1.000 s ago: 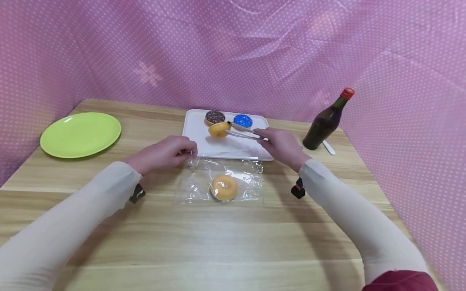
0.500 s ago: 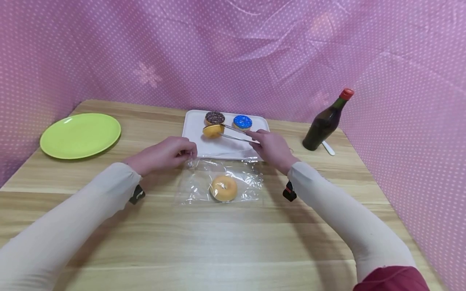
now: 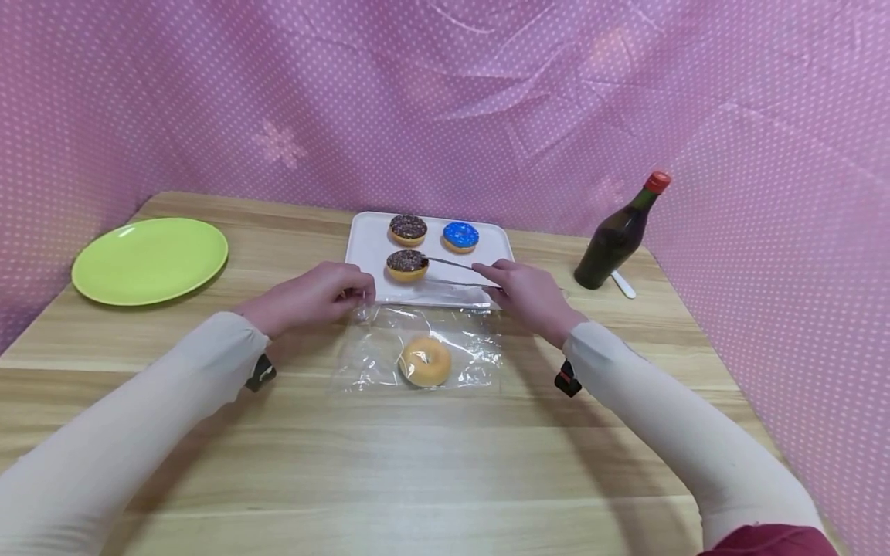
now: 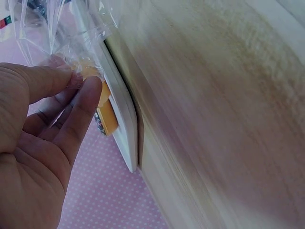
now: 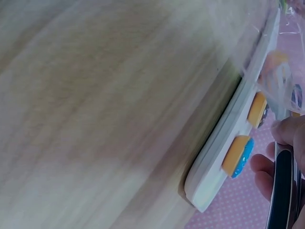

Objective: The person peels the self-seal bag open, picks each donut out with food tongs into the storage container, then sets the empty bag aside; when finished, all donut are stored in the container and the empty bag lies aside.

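My left hand (image 3: pixel 316 292) pinches the rim of a clear plastic bag (image 3: pixel 371 351) between thumb and fingers, as the left wrist view shows. Inside the bag lies a plain ring donut (image 3: pixel 426 361). In my right hand (image 3: pixel 531 297) is a pair of metal tongs (image 5: pixel 282 193), gripped by its dark-sided handle. The tongs' tips are at a chocolate-topped donut (image 3: pixel 407 266), topping up, over the front half of the white tray (image 3: pixel 361 259). Behind it on the tray sit another chocolate-topped donut (image 3: pixel 408 230) and a blue-topped one (image 3: pixel 460 237).
A green plate (image 3: pixel 149 261) lies at the left of the wooden table. Toward the right back stands a dark bottle (image 3: pixel 615 239) with a red cap, and a white-handled utensil (image 3: pixel 623 284) lies beside it. Pink dotted cloth (image 3: pixel 445 116) hangs around the table.
The donut at the tongs has turned from its bare side to chocolate topping up, and has shifted slightly left and lower over the tray. My left hand and the bag have stayed in place.
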A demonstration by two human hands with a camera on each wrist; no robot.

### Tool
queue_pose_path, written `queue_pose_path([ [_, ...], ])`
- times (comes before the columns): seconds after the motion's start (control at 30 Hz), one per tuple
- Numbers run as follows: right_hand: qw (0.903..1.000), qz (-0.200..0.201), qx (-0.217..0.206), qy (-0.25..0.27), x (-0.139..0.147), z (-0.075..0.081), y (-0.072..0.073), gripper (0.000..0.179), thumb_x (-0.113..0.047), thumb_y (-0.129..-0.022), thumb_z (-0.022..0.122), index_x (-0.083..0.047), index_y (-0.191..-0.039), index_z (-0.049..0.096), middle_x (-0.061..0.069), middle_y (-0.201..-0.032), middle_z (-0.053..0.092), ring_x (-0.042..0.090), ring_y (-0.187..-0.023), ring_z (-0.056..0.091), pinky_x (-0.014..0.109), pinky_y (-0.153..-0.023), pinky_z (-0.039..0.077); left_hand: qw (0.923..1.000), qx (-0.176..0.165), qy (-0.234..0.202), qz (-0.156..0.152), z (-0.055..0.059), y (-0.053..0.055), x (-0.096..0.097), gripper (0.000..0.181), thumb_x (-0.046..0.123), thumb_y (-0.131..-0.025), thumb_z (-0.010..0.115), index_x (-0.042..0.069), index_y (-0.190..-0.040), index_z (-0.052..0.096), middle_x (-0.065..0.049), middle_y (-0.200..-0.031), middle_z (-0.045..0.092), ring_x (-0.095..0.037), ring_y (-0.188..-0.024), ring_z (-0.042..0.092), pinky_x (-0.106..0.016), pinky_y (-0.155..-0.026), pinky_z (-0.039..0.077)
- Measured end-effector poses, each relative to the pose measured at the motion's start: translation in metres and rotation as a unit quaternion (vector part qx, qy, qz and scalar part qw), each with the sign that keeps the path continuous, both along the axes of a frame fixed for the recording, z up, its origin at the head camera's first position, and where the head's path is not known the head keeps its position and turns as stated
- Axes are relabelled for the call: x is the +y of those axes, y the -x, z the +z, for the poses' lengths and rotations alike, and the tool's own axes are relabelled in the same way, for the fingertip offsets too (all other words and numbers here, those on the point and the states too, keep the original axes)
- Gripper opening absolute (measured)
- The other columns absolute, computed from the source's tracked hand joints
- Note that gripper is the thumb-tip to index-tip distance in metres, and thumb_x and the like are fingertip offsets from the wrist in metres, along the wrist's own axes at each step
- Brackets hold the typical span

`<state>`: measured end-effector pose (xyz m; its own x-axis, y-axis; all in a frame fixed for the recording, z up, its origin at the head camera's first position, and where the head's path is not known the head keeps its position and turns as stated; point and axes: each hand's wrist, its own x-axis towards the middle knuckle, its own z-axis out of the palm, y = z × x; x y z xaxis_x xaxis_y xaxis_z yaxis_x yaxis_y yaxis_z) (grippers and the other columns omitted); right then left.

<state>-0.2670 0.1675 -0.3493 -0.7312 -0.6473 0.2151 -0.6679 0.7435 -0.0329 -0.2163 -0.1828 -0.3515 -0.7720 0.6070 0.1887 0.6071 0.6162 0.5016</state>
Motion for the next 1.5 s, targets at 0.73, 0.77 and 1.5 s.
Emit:
queue_pose_path([
  [0.73, 0.9993, 0.001, -0.036, -0.005, 0.009, 0.002, -0.002, 0.051, -0.021, -0.100, 0.070, -0.017, -0.149, 0.058, 0.010, -0.120, 0.074, 0.024, -0.092, 0.073, 0.043, -0.082, 0.062, 0.9999, -0.010, -0.009, -0.003, -0.001, -0.001, 0.002, 0.026, -0.012, -0.091, 0.059, 0.012, -0.088, 0.070, -0.001, -0.082, 0.066, -0.013, -0.078, 0.055, -0.028, -0.073, 0.050],
  [0.77, 0.9993, 0.002, -0.038, 0.001, 0.011, 0.003, -0.002, 0.051, -0.022, -0.100, 0.071, -0.016, -0.149, 0.058, 0.011, -0.121, 0.074, 0.024, -0.093, 0.074, 0.043, -0.082, 0.062, 0.9999, -0.009, -0.009, -0.002, -0.002, -0.001, 0.002, 0.026, -0.012, -0.091, 0.059, 0.012, -0.088, 0.070, -0.001, -0.082, 0.066, -0.013, -0.077, 0.055, -0.028, -0.073, 0.050],
  [1.5, 0.9903, 0.029, -0.107, 0.083, 0.116, 0.049, -0.028, 0.041, -0.009, -0.096, 0.074, -0.007, -0.136, 0.068, 0.013, -0.114, 0.078, 0.015, -0.088, 0.072, 0.031, -0.078, 0.060, 0.9999, -0.009, 0.005, 0.013, -0.003, 0.002, -0.001, 0.023, -0.009, -0.093, 0.060, 0.011, -0.090, 0.070, -0.002, -0.085, 0.068, -0.014, -0.080, 0.058, -0.031, -0.075, 0.052],
])
